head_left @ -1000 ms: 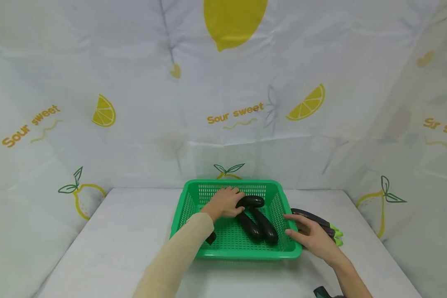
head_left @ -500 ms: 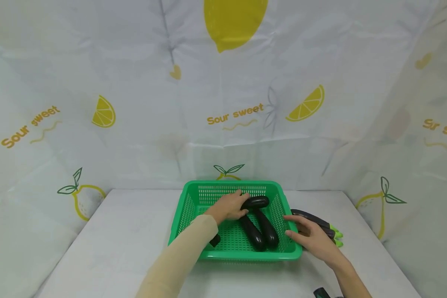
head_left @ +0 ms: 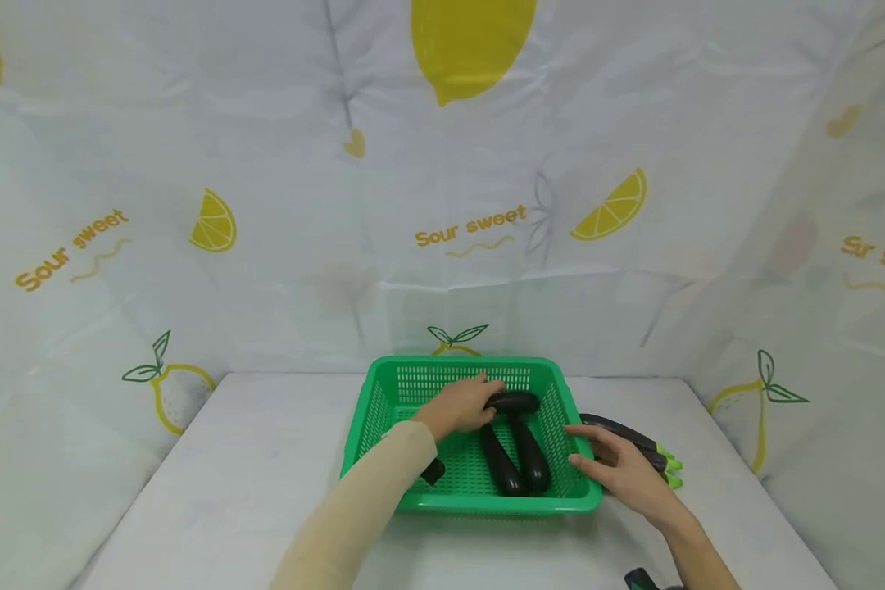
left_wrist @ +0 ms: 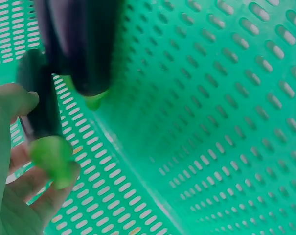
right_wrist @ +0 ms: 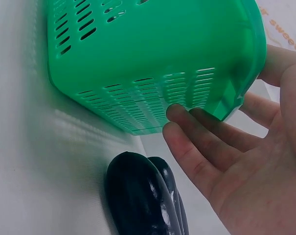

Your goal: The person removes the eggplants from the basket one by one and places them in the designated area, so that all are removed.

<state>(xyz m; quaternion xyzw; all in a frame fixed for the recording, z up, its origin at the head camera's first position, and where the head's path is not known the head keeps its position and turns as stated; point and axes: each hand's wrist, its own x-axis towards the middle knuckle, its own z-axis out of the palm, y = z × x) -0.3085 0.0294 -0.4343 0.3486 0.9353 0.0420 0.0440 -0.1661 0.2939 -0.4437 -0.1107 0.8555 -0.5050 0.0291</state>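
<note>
Inside a green plastic basket [head_left: 487, 504], my left hand [head_left: 465, 406] holds an eggplant [head_left: 516, 402] that lies crosswise near the back. The left wrist view shows my thumb and fingers around its stem end, by the green cap [left_wrist: 52, 159]. Two more dark eggplants lie lengthwise in the basket, the left one [head_left: 500, 467] beside the right one [head_left: 534, 463]. My right hand [head_left: 623, 471] grips the basket's right rim, with several fingertips [right_wrist: 176, 112] against its outer wall in the right wrist view.
Several eggplants [head_left: 619, 430] with green caps lie on the white table [head_left: 280, 459], just right of the basket. Behind stands a white cloth [head_left: 302, 270] printed with lemons. Dark devices sit at the left wrist [head_left: 433, 471] and right wrist [head_left: 640, 578].
My left hand has shifted right with the crosswise eggplant. The two lengthwise eggplants have slid slightly toward the basket's front. My right hand has kept its place at the rim.
</note>
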